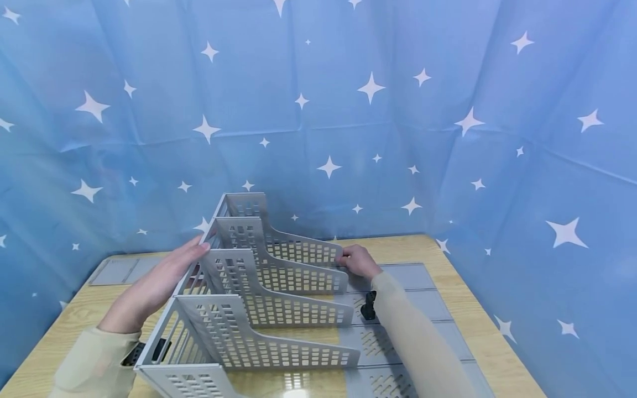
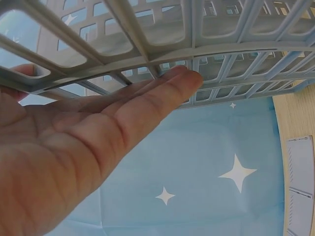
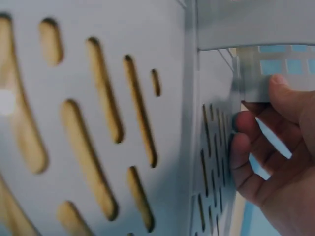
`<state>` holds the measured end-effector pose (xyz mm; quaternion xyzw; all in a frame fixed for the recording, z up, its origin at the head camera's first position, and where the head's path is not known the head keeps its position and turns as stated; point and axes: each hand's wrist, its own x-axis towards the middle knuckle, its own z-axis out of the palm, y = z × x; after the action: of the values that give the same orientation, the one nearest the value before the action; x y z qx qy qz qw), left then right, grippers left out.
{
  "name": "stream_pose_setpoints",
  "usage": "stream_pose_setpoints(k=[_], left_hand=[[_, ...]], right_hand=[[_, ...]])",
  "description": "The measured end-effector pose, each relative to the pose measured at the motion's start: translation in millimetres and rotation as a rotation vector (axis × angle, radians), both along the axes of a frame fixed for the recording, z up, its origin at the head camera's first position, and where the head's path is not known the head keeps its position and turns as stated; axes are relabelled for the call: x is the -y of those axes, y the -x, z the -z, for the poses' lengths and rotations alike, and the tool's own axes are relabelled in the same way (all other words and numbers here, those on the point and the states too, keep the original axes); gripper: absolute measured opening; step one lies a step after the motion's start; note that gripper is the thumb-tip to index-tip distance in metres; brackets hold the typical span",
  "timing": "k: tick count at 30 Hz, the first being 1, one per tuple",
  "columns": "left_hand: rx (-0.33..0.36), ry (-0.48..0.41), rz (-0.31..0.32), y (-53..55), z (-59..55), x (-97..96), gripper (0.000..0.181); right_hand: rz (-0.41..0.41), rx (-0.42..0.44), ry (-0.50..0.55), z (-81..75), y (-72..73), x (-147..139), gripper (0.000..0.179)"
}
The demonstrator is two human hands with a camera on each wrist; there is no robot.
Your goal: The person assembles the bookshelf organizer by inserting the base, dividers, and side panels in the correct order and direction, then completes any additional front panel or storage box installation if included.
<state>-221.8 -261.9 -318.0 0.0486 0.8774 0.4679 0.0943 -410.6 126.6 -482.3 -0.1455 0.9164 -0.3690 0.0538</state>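
A grey plastic magazine file rack (image 1: 298, 304) with several perforated dividers stands on the table. My left hand (image 1: 166, 276) rests against its slatted back (image 1: 181, 337) at the left. In the left wrist view, that hand's fingers (image 2: 157, 101) lie fairly straight along the slats. At the rack's far front corner, my right hand (image 1: 359, 261) pinches the low end of the farthest divider (image 1: 308, 250). The right wrist view shows the thumb on this divider's corner (image 3: 255, 83), with the other fingers curled beneath.
Joined grey slotted panels (image 1: 443, 304) lie flat on the wooden table (image 1: 497, 342), at the right of the rack and partly under the right arm. Another flat grey panel (image 1: 126, 271) lies at the back left. A blue star-patterned curtain (image 1: 318, 110) hangs behind.
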Motion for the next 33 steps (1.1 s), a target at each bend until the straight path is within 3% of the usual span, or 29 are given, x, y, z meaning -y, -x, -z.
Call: stream_pose_setpoints(k=[8, 18, 24, 28, 33], left_hand=[[-0.029, -0.043, 0.034, 0.5, -2.5, -2.0, 0.077], [-0.013, 0.042, -0.018, -0.2, -8.0, -5.2, 0.087], [-0.003, 0.022, -0.012, 0.8, -7.4, -8.1, 0.087], [-0.003, -0.017, 0.011, 1.5, -1.9, -7.2, 0.083], [-0.062, -0.127, 0.037, -1.5, 16.5, 1.6, 0.076]], right_hand=[[-0.012, 0.012, 0.055, -3.2, -3.1, -2.3, 0.031], [0.004, 0.026, -0.007, -3.5, -5.7, -3.5, 0.027], [-0.019, 0.008, -0.063, -5.8, -9.3, -10.4, 0.013], [-0.017, -0.002, -0.116, -17.2, -16.6, -38.9, 0.024], [0.104, -0.052, -0.178, -28.8, -34.4, -106.2, 0.032]])
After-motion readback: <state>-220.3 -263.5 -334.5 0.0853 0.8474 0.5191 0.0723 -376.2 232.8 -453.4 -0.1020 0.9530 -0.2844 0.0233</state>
